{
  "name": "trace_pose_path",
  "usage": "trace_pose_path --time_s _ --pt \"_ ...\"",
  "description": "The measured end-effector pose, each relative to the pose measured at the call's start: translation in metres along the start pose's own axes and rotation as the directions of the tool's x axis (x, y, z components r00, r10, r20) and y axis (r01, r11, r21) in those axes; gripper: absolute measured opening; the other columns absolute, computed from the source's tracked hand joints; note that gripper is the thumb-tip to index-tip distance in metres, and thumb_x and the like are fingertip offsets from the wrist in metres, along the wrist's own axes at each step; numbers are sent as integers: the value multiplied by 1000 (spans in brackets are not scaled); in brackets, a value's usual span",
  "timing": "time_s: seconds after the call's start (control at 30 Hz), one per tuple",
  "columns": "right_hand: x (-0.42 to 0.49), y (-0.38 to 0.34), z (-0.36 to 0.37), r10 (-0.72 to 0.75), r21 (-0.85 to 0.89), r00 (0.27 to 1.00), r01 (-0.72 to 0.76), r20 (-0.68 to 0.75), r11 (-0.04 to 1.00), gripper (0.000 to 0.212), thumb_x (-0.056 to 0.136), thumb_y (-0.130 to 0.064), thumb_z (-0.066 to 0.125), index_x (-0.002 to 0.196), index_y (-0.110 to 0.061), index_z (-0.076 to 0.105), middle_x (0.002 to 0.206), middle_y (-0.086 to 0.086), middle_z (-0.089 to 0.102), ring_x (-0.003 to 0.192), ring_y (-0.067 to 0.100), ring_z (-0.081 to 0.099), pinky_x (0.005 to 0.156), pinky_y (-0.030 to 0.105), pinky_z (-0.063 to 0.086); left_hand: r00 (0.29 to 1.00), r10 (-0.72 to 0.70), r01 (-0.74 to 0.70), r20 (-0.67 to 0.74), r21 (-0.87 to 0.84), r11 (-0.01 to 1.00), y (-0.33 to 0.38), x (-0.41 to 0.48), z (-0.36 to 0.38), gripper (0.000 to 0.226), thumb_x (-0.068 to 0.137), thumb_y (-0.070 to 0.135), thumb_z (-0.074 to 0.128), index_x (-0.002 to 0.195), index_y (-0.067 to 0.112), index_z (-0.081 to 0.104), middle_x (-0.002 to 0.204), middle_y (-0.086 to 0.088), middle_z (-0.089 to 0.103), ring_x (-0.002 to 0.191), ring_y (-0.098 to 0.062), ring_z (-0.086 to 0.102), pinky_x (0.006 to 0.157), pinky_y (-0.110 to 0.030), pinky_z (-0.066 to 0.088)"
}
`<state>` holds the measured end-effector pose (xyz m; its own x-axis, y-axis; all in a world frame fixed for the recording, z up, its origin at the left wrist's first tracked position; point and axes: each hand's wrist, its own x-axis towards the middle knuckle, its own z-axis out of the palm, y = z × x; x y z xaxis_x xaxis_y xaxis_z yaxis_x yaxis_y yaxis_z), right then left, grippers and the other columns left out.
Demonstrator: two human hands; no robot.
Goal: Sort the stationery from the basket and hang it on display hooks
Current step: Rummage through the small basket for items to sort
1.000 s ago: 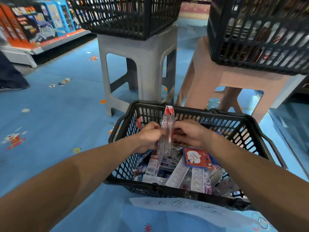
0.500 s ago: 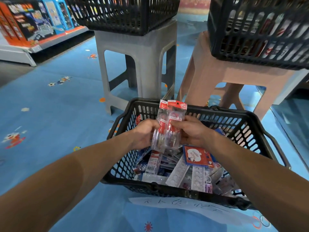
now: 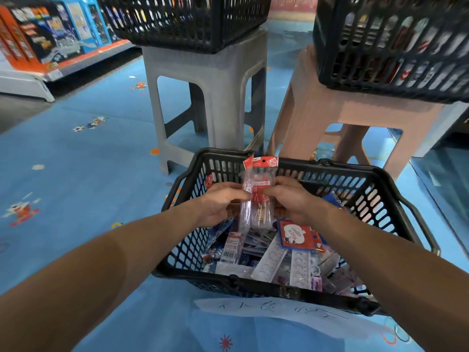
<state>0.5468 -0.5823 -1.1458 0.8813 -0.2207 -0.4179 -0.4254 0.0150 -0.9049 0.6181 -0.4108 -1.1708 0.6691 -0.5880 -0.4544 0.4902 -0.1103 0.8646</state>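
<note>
Blue floor (image 3: pixel 76 174) — basket (image 3: pixel 189 250), stools (image 3: pixel 223 80), maybe paper (image 3: pixel 279 313)

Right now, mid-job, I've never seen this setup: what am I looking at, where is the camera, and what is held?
No machine: these are a person's two bare hands. The picture comes from a camera worn on the head, looking forward and down. The left hand and right hand pinch clear plastic packets with red tops, upright above a black plastic mesh basket on the blue floor. Inside lie more packets, a red cartoon card and white strips. Behind, a second black basket sits on a grey plastic stool, a third black basket on a pink plastic stool.
</note>
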Motion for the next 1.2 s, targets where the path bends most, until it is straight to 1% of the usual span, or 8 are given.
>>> trace_pose_path --time_s 0.13,0.27,0.53,0.67,0.8,1.0,1.1,1.2 --pt "0 -2 -4 -19 78 1000 21 -24 997 12 101 -9 58 105 -12 69 102 9 76 88 21 74 76 39 59 999 -33 33 20 -7 999 3 -6 -2 15 96 9 46 87 12 58 81 -7 64 74 -20 64 77 -38 54" --pt "3 -3 -1 -26 123 997 18 69 992 22 101 -10 58 120 -3 67 114 14 73 108 29 69 95 47 57 999 -33 34 23 -41 999 2 -3 0 18 95 8 42 99 9 59 87 -8 66 88 -25 62 88 -43 56" --pt "1 1 4 72 26 986 -76 149 997 30 95 -31 70 120 -15 69 108 9 76 99 26 72 78 43 59 999 -2 5 49 -81 997 6 -1 13 32 94 -1 47 122 -4 61 115 -19 64 110 -33 65 90 -44 60" --pt "4 9 -11 101 -29 983 -98 151 995 26 92 -22 73 116 -13 71 105 8 76 94 25 74 82 46 60 997 -34 45 -65 172 984 -3 3 19 20 102 11 52 115 4 65 114 -16 71 112 -33 68 91 -43 57" --pt "14 19 -32 145 -96 989 -142 27 985 30 89 -19 78 117 -11 70 106 10 77 100 31 74 96 56 56 974 -190 202 -121 841 502 -30 8 6 28 104 34 55 104 7 62 89 -9 67 81 -26 72 67 -35 62" --pt "17 27 -35 183 -201 983 -180 -3 963 32 89 -20 78 118 -13 67 103 8 77 96 25 74 92 50 58 961 -212 134 -179 968 -210 -74 14 3 45 92 51 70 103 8 63 99 -5 64 77 -21 67 73 -33 62" --pt "17 26 -32 178 -199 984 -173 4 965 35 88 -19 78 120 -13 66 105 9 77 97 26 74 93 51 58 954 -232 162 -189 978 -132 -75 17 6 40 90 47 73 97 9 62 92 -7 67 80 -25 72 71 -34 62" --pt "17 25 -34 169 -173 985 -162 25 971 35 87 -19 78 120 -13 66 104 9 77 99 27 73 96 52 56 934 -304 250 -185 950 190 -58 14 4 28 89 25 77 103 4 65 90 -8 70 65 -20 69 58 -29 59"
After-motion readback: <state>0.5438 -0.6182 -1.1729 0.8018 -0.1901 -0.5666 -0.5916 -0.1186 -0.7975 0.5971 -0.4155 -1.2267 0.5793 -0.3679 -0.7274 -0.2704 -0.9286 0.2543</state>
